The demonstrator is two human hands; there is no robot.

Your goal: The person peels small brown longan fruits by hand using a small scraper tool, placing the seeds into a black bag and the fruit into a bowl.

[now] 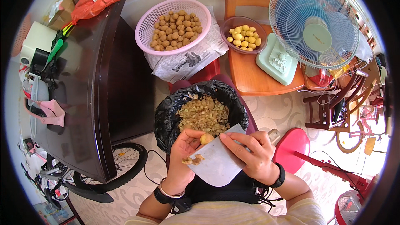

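My left hand [184, 151] pinches a small, partly peeled potato [206, 138] over the near rim of a bin lined with a black plastic bag [165, 115]. In my right hand [254, 154] is a wide-bladed kitchen cleaver [218, 165], its blade against the potato and bits of peel stuck to its face. Brown peelings [203, 112] lie inside the bin. Beyond it, a pink plastic colander [142, 34] holds many unpeeled small potatoes [176, 31]. Peeled yellow potatoes [243, 37] fill part of a translucent bowl [225, 42] at its right.
Newspaper [200, 61] lies under the colander on a red stool [209, 72]. A wooden chair [250, 79] bears the bowl and an electric fan [315, 34]. A dark table [81, 100] stands at left, above a bicycle wheel [137, 168]. A red round base [290, 150] is at right.
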